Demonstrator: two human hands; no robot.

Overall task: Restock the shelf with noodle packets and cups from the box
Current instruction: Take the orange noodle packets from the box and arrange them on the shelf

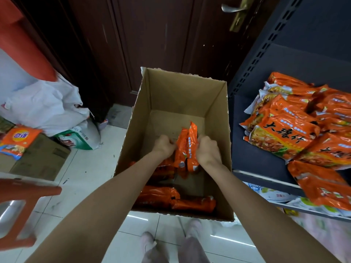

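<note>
Held packets: two glossy orange noodle packets (187, 149) standing on edge inside the cardboard box (171, 95), image centre.
Left hand (164, 146): curled on their 9 o'clock side.
Right hand (208, 151): curled on their 3 o'clock side.
Box stock: more orange packets (174, 201) lying at 6 o'clock.
Shelf (256, 149): at 3 o'clock, piled orange packs (288, 137) printed with large Chinese characters.
Floor, 9 o'clock: orange bag (18, 141) on a carton, label unreadable.

Bare forearms, no sleeves; pale pink slippers (148, 242), greyish trousers (191, 249)
</note>
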